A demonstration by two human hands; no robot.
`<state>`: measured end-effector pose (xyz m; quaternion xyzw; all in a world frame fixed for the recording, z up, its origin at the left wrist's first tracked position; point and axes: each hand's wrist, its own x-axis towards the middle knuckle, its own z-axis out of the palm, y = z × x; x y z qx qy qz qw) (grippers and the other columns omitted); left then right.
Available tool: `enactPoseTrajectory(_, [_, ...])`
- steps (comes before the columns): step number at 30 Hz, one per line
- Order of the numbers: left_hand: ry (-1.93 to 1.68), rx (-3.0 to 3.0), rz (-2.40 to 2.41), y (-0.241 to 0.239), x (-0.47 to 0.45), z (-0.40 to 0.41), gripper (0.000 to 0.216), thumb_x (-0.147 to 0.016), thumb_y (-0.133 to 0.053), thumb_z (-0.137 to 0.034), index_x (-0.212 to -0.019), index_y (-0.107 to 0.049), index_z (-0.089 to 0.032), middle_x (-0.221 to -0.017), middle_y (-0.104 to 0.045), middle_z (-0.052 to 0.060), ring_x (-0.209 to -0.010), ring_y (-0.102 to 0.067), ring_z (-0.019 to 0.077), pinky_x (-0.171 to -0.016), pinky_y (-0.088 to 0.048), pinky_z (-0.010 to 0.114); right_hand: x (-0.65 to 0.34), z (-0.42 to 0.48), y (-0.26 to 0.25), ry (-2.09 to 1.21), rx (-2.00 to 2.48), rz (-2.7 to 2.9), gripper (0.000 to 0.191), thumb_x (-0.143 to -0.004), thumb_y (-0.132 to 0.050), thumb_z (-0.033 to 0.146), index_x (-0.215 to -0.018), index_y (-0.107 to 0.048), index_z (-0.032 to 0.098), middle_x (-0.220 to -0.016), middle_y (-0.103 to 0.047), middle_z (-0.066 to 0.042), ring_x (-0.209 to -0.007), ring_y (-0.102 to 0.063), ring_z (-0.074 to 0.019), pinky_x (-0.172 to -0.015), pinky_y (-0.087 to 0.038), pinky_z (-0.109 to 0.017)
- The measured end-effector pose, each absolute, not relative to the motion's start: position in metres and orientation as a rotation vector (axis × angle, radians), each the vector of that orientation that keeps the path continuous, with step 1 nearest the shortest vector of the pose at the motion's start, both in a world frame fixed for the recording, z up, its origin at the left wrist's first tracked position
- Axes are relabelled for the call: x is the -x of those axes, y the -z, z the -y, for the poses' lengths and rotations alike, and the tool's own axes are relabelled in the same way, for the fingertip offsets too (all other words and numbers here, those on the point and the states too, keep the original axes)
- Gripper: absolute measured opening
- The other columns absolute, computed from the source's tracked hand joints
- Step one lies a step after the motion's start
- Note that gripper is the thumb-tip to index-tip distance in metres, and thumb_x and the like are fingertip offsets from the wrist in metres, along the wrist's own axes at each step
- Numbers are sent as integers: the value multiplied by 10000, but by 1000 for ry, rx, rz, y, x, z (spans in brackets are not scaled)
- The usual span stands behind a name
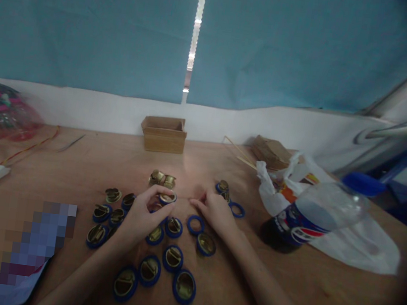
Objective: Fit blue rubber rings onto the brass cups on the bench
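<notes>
1. Clock directions run from the midpoint between the hands, 12 being farthest from the person.
2. The left hand [142, 217] has thumb and fingers closed around a blue-rimmed pin-back badge [168, 198], just off at 9 o'clock.
3. The right hand [216, 211] has its fingertips drawn near each other; whether anything sits between them I cannot tell.
4. A strip of worktop [231, 286] separates the hands; its far edge meets the white wall [214, 124], and its right edge slants away beyond 3 o'clock.
5. Tightest to the right is the Pepsi bottle [306, 228], near the right forearm at 3 o'clock, backed by a crumpled white plastic bag [359, 250].
6. Round badges [149, 270] with brassy metal backs and smooth blue rims spread from 5 to 9 o'clock.
7. Brassy metal discs [162, 179] cluster near 10 o'clock; a thin, flat blue ring [238, 209] lies at 3.
8. At 11 stands a rectangular, open-topped cardboard box [163, 142], close to the wall.
</notes>
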<state>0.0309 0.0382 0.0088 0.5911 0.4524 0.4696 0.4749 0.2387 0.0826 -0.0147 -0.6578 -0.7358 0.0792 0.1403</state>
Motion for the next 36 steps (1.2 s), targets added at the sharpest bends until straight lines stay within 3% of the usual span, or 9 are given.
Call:
enactPoseTrajectory(6, [-1147, -1443, -1114, -9, -32, -38, 213, -779, -638, -260, -967, -585, -175, -881, -635, 33, -769, -622, 156, -628, -482, 241, -241, -84, 14, -266, 1850, 2153, 309, -844, -570, 457, -765, -605, 161, -676, -661, -68, -628, -620, -202, -515, -342, -265])
enactPoseTrajectory(12, [-1197, -1402, -1100, -7, -34, -38, 299, -760, -659, -246, -1026, -538, -181, -990, -654, 59, -901, -641, 181, -745, -491, 271, -243, -83, 15, -257, 1825, 2181, 262, -848, -571, 419, -771, -585, 169, -669, -643, -53, -628, -601, -191, -516, -326, -257])
enactPoseTrajectory(21, [-1196, -1386, -1106, -4, -34, -39, 311, -764, -654, -242, -1040, -526, -181, -986, -656, 59, -898, -644, 180, -731, -496, 265, -246, -84, 16, -254, 1757, 2226, 201, -853, -568, 366, -785, -579, 177, -683, -636, -35, -621, -575, -169, -522, -295, -247])
enactPoseTrajectory(28, [-1229, -1394, -1100, -4, -34, -39, 360, -756, -662, -218, -1080, -509, -192, -1056, -651, 68, -942, -648, 190, -775, -510, 290, -245, -81, 11, -270, 1740, 2235, 244, -849, -570, 363, -686, -584, 182, -630, -611, -30, -597, -559, -165, -509, -278, -254])
enactPoseTrajectory(32, [-1233, -1392, -1087, -5, -35, -38, 425, -720, -689, -188, -1090, -481, -194, -1044, -665, 75, -927, -662, 201, -763, -527, 306, -248, -82, 6, -406, 1687, 2147, 306, -847, -559, 385, -620, -553, 180, -594, -583, -11, -563, -526, -147, -520, -305, -249])
enactPoseTrajectory(36, [-1241, -1453, -1095, -6, -36, -38, 461, -691, -708, -173, -1088, -475, -198, -1044, -675, 74, -914, -671, 208, -720, -536, 292, -249, -85, 0, -770, 1514, 1948, 403, -863, -508, 479, -594, -522, 180, -538, -534, 18, -524, -486, -126, -529, -342, -242])
